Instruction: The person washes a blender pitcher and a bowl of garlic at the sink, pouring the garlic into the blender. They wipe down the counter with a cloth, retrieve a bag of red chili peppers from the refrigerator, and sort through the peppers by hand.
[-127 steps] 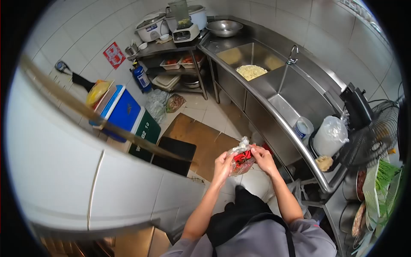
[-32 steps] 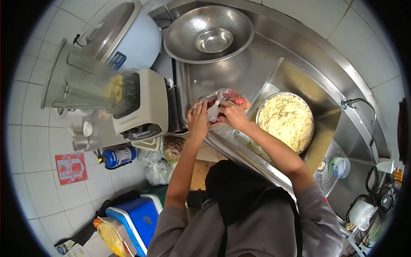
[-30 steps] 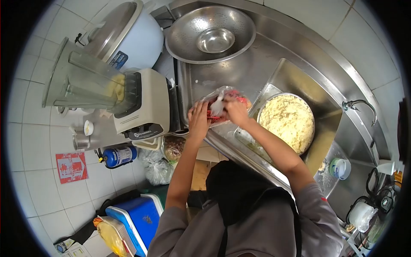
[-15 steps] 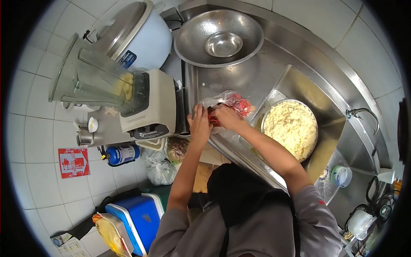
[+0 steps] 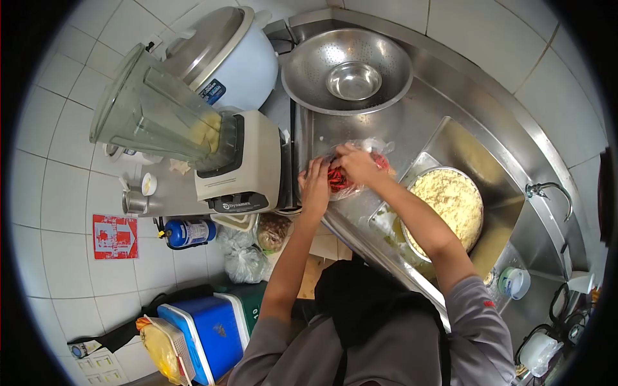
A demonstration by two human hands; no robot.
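A clear plastic bag (image 5: pixel 372 143) of red chillies (image 5: pixel 337 181) lies on the steel counter, with its mouth spread apart. My left hand (image 5: pixel 315 185) grips the near left edge of the bag with bent fingers. On the upper side, my right hand (image 5: pixel 356 163) has its fingers curled on the plastic, and red chillies show between the two hands. More red shows through the plastic right of my right wrist. The fingertips of both hands are partly hidden.
A blender (image 5: pixel 254 164) with pale chunks in its jug stands left. Behind are a steel colander (image 5: pixel 302 83) holding a small bowl (image 5: pixel 354 82) and a rice cooker (image 5: pixel 248 71). A pot of pale, crumbly food (image 5: pixel 447 206) sits in the sink (image 5: pixel 505 222) at right, near a tap (image 5: pixel 547 190).
My right hand has moved up and away from my left hand. The bag is spread wider, baring more chillies between the hands. The whole view has shifted slightly.
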